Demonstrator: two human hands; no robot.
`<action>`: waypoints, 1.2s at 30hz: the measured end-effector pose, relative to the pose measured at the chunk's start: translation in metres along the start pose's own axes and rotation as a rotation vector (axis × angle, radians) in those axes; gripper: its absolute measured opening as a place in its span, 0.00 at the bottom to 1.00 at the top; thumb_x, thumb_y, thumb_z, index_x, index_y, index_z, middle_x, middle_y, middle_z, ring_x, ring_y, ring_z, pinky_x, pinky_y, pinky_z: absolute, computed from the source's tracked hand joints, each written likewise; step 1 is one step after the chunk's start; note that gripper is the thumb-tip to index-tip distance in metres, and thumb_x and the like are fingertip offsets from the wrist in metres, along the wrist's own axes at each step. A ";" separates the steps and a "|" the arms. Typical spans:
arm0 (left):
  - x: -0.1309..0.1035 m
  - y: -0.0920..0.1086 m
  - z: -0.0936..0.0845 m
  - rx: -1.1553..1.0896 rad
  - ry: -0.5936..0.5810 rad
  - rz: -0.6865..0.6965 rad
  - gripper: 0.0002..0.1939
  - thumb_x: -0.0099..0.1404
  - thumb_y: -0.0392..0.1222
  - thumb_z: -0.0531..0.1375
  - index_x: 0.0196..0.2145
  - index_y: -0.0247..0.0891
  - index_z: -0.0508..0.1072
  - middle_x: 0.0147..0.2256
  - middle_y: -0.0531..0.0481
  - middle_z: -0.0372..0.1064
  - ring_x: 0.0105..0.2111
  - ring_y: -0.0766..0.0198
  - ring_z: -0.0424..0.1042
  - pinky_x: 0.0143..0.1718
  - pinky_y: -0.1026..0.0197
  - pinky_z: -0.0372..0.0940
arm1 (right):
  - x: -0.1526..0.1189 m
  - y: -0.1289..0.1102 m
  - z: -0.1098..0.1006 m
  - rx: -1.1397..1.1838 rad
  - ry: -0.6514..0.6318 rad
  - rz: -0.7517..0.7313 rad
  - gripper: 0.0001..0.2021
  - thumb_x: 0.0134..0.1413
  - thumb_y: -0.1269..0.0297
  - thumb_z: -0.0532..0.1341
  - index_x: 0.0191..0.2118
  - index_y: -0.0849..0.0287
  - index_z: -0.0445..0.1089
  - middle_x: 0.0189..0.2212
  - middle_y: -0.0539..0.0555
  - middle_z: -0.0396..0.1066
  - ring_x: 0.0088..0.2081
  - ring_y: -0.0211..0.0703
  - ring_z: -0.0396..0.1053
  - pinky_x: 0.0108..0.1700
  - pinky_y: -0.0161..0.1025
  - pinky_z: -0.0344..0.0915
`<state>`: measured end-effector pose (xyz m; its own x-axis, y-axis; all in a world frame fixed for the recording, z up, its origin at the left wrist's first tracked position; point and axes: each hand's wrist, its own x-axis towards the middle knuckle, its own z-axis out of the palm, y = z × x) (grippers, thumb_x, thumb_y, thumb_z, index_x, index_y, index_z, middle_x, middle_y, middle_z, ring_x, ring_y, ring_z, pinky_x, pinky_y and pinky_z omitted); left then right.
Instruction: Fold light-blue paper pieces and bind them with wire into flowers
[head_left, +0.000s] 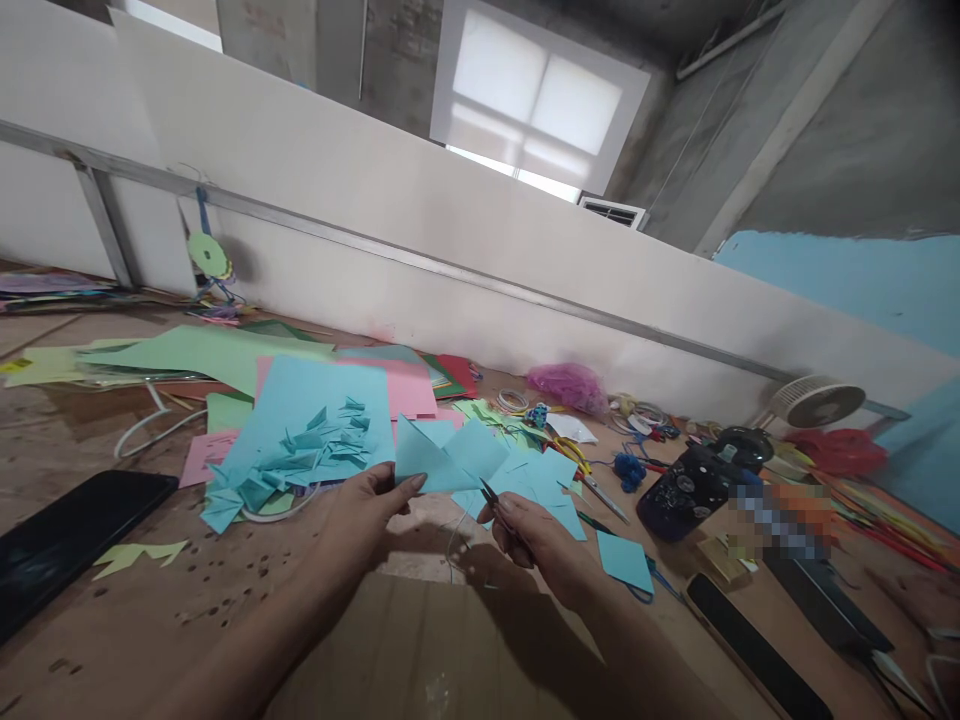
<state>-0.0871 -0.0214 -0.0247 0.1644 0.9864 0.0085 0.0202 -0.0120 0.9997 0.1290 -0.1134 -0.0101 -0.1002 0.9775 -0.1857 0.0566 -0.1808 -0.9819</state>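
Note:
My left hand (pixel 390 497) pinches the lower left edge of a light blue paper (pixel 431 460), which is held up above the table and looks folded or cut into pointed flaps. My right hand (pixel 517 535) is closed round a small pair of dark-tipped scissors (pixel 489 492). The scissor tips are at the paper's lower right edge. Behind and right of the paper lie more light blue paper pieces (pixel 536 480). To the left, a heap of small folded blue pieces (pixel 322 440) rests on a blue sheet (pixel 300 385).
A black phone (pixel 82 535) lies at the left. On the right are a blue paper square (pixel 625 562), orange-handled scissors (pixel 600 490), a dark jar (pixel 682 495), a long black object (pixel 750 650) and a small fan (pixel 817 400). A white partition (pixel 375 230) stands behind.

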 end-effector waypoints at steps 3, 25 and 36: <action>-0.001 0.001 0.001 -0.014 -0.010 0.001 0.17 0.46 0.56 0.67 0.22 0.39 0.74 0.20 0.53 0.66 0.23 0.61 0.64 0.26 0.62 0.59 | 0.003 0.000 0.001 0.042 0.000 0.008 0.19 0.57 0.47 0.57 0.37 0.59 0.70 0.21 0.45 0.52 0.21 0.33 0.42 0.23 0.36 0.36; -0.005 0.007 0.003 -0.018 -0.017 -0.026 0.16 0.45 0.55 0.68 0.21 0.40 0.75 0.19 0.53 0.66 0.23 0.62 0.64 0.25 0.63 0.57 | 0.006 0.001 0.002 0.065 0.016 -0.050 0.18 0.57 0.49 0.59 0.34 0.61 0.71 0.17 0.43 0.47 0.20 0.32 0.38 0.23 0.37 0.33; -0.005 0.009 0.004 -0.039 -0.020 -0.052 0.17 0.43 0.56 0.68 0.22 0.39 0.75 0.19 0.52 0.65 0.23 0.62 0.63 0.24 0.63 0.57 | 0.009 0.003 0.001 0.049 0.018 -0.053 0.18 0.57 0.48 0.59 0.33 0.61 0.71 0.16 0.43 0.48 0.19 0.32 0.38 0.23 0.37 0.34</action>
<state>-0.0841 -0.0269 -0.0158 0.1838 0.9820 -0.0434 -0.0093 0.0459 0.9989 0.1272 -0.1057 -0.0146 -0.0839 0.9876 -0.1329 0.0026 -0.1331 -0.9911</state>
